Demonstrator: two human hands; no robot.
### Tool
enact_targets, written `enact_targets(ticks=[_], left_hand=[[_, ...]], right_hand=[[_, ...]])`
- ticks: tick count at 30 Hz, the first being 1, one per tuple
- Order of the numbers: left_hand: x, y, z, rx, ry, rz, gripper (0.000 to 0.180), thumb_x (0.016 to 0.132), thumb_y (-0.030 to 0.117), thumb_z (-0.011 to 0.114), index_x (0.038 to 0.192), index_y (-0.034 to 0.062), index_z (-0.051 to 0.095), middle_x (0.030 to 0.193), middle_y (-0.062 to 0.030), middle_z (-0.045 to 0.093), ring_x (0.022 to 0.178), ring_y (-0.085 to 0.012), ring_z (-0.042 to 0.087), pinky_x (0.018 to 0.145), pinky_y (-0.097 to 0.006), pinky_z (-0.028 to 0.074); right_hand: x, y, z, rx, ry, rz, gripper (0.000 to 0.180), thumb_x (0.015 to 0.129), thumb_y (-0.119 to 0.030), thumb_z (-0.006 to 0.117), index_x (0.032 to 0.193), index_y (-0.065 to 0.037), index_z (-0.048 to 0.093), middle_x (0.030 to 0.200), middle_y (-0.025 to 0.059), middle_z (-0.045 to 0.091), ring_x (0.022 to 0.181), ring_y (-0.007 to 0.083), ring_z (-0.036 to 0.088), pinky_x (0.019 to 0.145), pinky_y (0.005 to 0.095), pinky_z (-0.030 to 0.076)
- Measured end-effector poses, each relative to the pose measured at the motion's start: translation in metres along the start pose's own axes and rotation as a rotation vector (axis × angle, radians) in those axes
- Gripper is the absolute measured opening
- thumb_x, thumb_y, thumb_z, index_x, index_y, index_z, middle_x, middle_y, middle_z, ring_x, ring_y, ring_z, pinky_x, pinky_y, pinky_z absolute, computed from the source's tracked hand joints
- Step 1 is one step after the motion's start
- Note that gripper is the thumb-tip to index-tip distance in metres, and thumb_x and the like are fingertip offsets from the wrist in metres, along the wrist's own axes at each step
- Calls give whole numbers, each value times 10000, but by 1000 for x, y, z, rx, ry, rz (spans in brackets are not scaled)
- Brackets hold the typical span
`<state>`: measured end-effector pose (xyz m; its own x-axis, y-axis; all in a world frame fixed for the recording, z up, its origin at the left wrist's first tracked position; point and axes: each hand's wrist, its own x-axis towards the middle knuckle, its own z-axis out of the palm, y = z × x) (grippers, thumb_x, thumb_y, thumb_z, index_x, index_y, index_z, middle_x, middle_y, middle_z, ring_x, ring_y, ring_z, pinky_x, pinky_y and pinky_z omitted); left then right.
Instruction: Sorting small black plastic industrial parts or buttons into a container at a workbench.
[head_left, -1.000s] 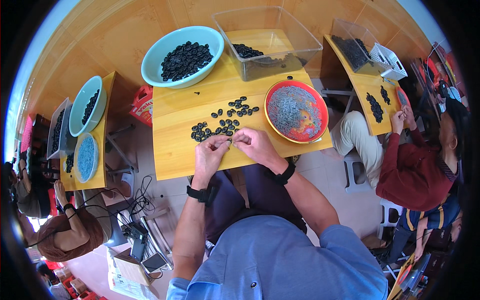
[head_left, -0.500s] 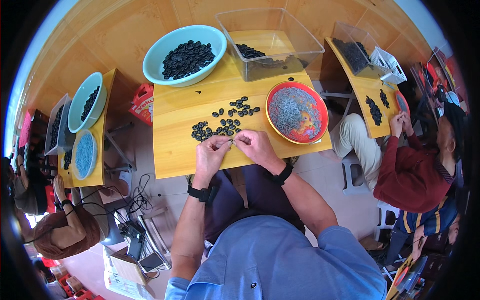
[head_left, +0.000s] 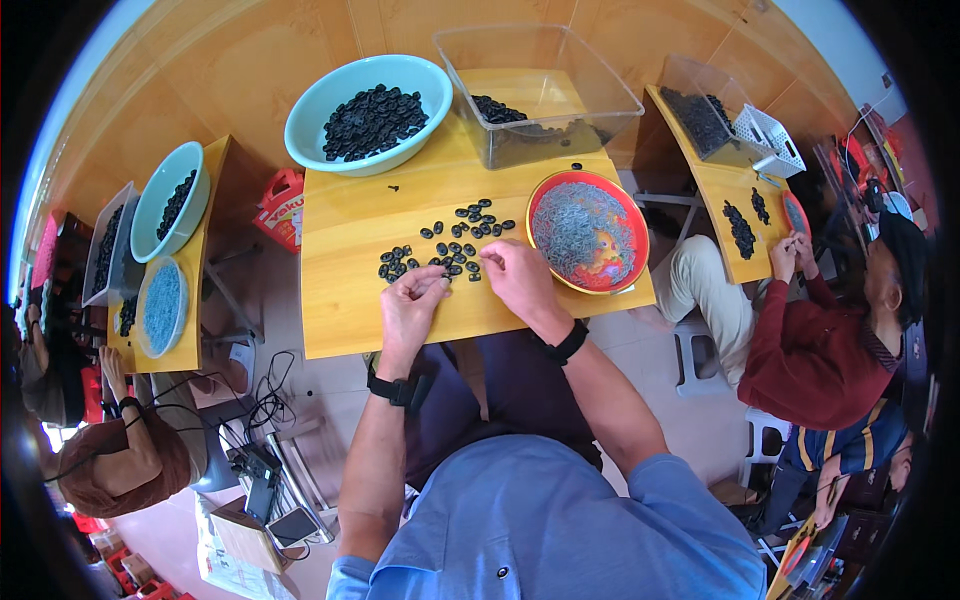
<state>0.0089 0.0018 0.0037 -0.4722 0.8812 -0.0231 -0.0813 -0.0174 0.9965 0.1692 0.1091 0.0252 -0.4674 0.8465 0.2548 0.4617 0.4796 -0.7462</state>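
Note:
Over the near part of the yellow table, my left hand (head_left: 411,305) pinches at the fingertips, where a small black oval piece (head_left: 447,276) shows. My right hand (head_left: 520,283) is a little to the right, its fingers curled and closed at the tips. What they hold, if anything, is too small to make out. Beyond both hands lie scattered black oval pieces (head_left: 484,229), with several more (head_left: 397,256) beside my left hand. A red, yellow-rimmed bowl (head_left: 640,240) stands right of my right hand, holding many small grey metal parts that look like screws (head_left: 575,225).
At the table's back stand a light-blue basin (head_left: 300,130) of black pieces and a clear plastic bin (head_left: 560,145). A small dark bit (head_left: 394,188) lies on the table (head_left: 340,320). People sit at side tables to the left and right (head_left: 820,340). Cables (head_left: 265,405) hang at lower left.
My hands were together, fingertips meeting at a small dark piece. They have parted: the left moved slightly left, the right moved right and farther from me, toward the bowl.

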Motion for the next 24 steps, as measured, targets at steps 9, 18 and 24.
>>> enact_targets(ticks=[9, 18, 24], left_hand=[[-1, 1, 1, -42, -21, -17, 141, 898, 36, 720, 1009, -47, 695, 851, -46, 720, 783, -92, 683, 722, -219, 530], [4, 4, -3, -110, 23, -69, 138, 893, 20, 719, 1022, -23, 694, 869, -33, 717, 731, -68, 638, 688, -203, 500], [-6, 9, 7, -88, 51, -72, 165, 892, 28, 718, 1046, -22, 687, 857, -35, 705, 733, -62, 625, 669, -196, 484]], right_hand=[[6, -10, 9, -152, -108, 18, 118, 751, -101, 727, 841, -51, 669, 826, 117, 678, 838, 312, 671, 711, 431, 522], [2, -5, 5, 824, -191, 360, 132, 884, -65, 687, 993, 9, 681, 870, 89, 718, 744, 156, 703, 673, 288, 551], [-13, -7, 9, 952, -191, 461, 185, 907, -31, 647, 1074, 47, 659, 904, 103, 717, 781, 161, 716, 684, 271, 568]])
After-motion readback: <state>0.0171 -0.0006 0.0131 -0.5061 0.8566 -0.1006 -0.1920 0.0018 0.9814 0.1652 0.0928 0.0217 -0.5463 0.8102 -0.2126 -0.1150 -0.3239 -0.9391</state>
